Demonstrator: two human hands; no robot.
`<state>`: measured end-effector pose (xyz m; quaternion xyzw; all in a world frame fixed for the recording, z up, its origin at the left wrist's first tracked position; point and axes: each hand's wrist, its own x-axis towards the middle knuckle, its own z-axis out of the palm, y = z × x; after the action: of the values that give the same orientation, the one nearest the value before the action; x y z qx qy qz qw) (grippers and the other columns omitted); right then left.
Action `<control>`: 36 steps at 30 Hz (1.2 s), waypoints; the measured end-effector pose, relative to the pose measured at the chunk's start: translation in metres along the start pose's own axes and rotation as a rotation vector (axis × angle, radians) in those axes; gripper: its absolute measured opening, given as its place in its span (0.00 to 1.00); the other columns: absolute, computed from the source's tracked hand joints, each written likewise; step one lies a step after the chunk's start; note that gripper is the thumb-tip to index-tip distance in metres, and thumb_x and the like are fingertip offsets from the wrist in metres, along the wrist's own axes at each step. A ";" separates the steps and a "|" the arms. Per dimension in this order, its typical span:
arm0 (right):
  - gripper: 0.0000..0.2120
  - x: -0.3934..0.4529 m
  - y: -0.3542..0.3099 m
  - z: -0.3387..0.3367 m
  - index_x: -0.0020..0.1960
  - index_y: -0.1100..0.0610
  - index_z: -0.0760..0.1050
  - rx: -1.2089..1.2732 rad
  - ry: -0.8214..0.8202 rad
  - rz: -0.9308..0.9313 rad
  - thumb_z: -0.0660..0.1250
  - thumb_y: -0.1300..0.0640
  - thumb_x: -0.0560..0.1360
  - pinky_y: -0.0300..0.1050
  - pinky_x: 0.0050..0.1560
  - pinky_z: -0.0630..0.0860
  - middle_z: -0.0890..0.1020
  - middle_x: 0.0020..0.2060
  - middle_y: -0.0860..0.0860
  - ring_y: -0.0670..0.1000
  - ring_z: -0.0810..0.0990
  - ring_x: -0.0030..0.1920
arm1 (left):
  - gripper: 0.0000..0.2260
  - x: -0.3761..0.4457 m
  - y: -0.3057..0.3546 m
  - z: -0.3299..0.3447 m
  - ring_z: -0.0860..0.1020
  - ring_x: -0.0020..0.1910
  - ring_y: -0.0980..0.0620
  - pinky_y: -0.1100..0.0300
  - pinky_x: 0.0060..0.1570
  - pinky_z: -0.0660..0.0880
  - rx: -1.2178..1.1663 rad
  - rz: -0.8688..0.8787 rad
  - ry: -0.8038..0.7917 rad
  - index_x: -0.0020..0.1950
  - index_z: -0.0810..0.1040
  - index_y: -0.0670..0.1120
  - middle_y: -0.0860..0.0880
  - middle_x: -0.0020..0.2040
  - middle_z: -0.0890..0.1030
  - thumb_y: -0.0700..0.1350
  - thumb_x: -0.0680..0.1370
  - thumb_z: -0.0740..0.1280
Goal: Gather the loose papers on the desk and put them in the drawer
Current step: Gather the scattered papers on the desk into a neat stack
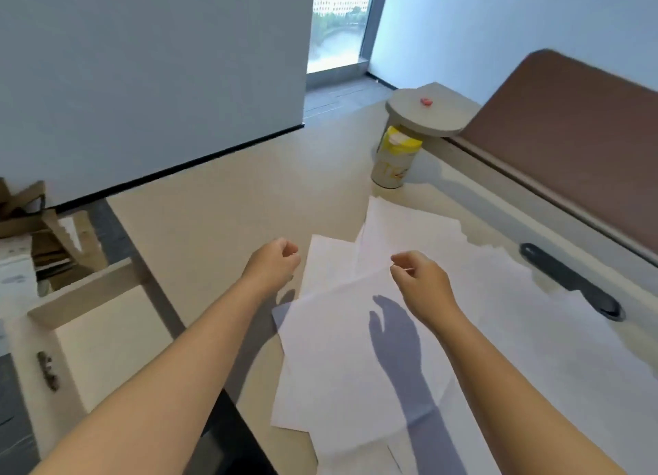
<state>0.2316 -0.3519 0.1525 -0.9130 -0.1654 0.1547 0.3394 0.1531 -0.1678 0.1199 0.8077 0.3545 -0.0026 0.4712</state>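
Note:
Several loose white papers (pixel 359 335) lie overlapping on the beige desk (pixel 220 232), spread from its middle to the right and the near edge. My left hand (pixel 274 262) hovers over the bare desk just left of the sheets, its fingers curled in with nothing in them. Above the top sheet hangs my right hand (pixel 422 282), fingers loosely bent and a little apart, holding nothing; its shadow falls on the paper below. Left of the desk, lower down, stands a beige drawer unit (pixel 89 296) with a dark handle (pixel 47 371); its top looks open.
A yellow and grey cylindrical container (pixel 393 161) stands at the back under a round grey stand (pixel 427 113) with a small red thing on it. A black cable slot (pixel 569 282) sits by the brown divider panel (pixel 576 136) on the right. Cardboard pieces (pixel 42 232) fill the left corner.

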 end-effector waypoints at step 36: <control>0.33 -0.071 0.190 -0.061 0.73 0.61 0.53 0.370 0.231 0.675 0.64 0.61 0.74 0.49 0.62 0.67 0.58 0.73 0.58 0.60 0.65 0.69 | 0.10 -0.064 0.025 0.161 0.74 0.46 0.46 0.59 0.44 0.68 0.329 0.003 -0.360 0.48 0.74 0.41 0.46 0.44 0.76 0.41 0.69 0.70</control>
<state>0.2290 -0.5515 0.0812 -0.8509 0.2134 0.1812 0.4446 0.1723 -0.3349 0.0706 0.8606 0.2586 -0.2036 0.3887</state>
